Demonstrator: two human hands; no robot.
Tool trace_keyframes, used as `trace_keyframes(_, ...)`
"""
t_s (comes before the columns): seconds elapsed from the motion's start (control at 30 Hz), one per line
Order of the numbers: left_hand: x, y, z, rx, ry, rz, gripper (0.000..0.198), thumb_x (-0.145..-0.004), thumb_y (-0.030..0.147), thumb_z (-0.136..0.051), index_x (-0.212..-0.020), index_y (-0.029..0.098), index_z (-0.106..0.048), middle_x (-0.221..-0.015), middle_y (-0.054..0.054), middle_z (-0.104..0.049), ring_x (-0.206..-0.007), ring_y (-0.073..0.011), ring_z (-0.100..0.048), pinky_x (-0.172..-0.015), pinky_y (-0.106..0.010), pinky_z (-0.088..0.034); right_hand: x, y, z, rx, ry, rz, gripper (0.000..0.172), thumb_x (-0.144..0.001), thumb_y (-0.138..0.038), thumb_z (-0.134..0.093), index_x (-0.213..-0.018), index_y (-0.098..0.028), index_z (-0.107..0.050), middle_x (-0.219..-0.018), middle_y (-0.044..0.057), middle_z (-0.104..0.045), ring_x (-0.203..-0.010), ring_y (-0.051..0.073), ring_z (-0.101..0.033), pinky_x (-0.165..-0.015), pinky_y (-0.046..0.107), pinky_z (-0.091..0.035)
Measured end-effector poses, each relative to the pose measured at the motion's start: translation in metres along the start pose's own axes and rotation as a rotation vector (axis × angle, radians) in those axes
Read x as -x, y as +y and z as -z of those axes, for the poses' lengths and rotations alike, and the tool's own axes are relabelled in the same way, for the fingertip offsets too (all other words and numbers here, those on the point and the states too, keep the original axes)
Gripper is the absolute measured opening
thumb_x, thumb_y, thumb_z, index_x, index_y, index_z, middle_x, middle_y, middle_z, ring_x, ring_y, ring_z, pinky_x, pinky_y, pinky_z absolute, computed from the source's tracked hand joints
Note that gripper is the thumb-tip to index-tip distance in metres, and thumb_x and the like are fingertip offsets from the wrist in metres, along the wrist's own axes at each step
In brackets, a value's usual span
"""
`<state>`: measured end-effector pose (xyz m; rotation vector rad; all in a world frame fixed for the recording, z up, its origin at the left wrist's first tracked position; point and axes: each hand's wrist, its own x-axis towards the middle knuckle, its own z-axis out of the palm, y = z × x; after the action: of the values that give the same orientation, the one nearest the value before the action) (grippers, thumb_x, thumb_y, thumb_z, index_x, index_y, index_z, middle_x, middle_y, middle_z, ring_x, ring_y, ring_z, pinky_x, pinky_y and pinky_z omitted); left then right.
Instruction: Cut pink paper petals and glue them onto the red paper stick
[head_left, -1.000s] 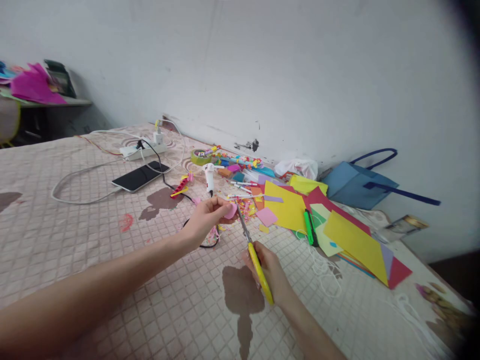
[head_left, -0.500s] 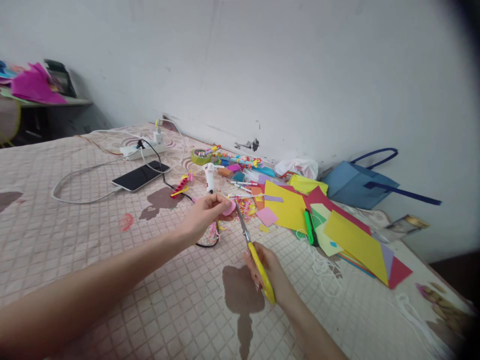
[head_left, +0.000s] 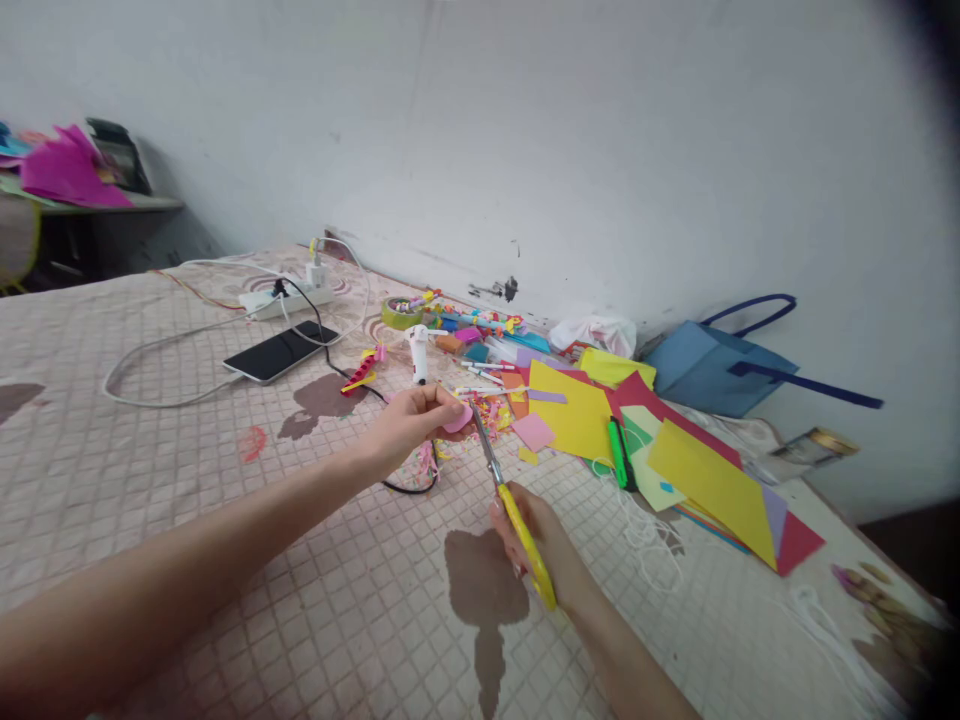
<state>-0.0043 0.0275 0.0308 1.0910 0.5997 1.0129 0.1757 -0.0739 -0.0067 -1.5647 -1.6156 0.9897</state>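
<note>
Between the thumb and fingers of my left hand (head_left: 415, 422) is a small pink piece of paper (head_left: 459, 417), pinched above the table. My right hand (head_left: 534, 535) is wrapped round the yellow handle of a pair of scissors (head_left: 515, 515). The scissors point up and away, and their blade tips reach the right edge of the pink paper. From here I cannot tell whether the blades are parted. Just beyond my left hand stands a white glue gun (head_left: 419, 355), and colourful paper scraps (head_left: 491, 412) lie behind the scissors' tips.
Coloured paper sheets (head_left: 574, 410), a green box cutter (head_left: 621, 452) and white string (head_left: 651, 535) lie to the right. A blue bag (head_left: 720, 368) rests against the wall. At left are a phone (head_left: 281, 352) and a power strip (head_left: 289, 300) with cables; a tape roll (head_left: 401, 312) sits behind.
The scissors' handle and my right hand have shifted very slightly to the right. My left hand still pinches the pink paper in almost the same place.
</note>
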Motion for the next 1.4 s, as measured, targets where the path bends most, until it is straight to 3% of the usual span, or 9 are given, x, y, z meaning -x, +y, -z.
trace_keyframes(0.9,-0.0001,0.0035,0.0020,-0.023,-0.036,0.000,0.020,-0.071,0.027,-0.068,-0.068,0.014,-0.053,-0.066,-0.001,-0.062,-0.064,-0.0121,-0.062,-0.069,-0.029,-0.050,-0.0012,0.0004,0.0029,0.131,-0.002,0.033,0.028,-0.081,-0.041,-0.051,-0.066,-0.021,-0.038,-0.051,-0.008,-0.034,-0.039,0.007,-0.034,-0.037,0.019,-0.029)
trace_keyframes(1.4,-0.0005,0.0038,0.0013,-0.033,-0.027,0.015,0.018,-0.071,0.026,-0.067,-0.068,0.014,-0.054,-0.067,-0.002,-0.063,-0.065,-0.0116,-0.062,-0.070,-0.028,-0.049,-0.0027,0.0059,0.0019,0.042,0.000,0.009,0.030,-0.078,-0.045,-0.055,-0.066,-0.021,-0.042,-0.043,-0.010,-0.034,-0.033,0.006,-0.030,-0.033,0.019,-0.026)
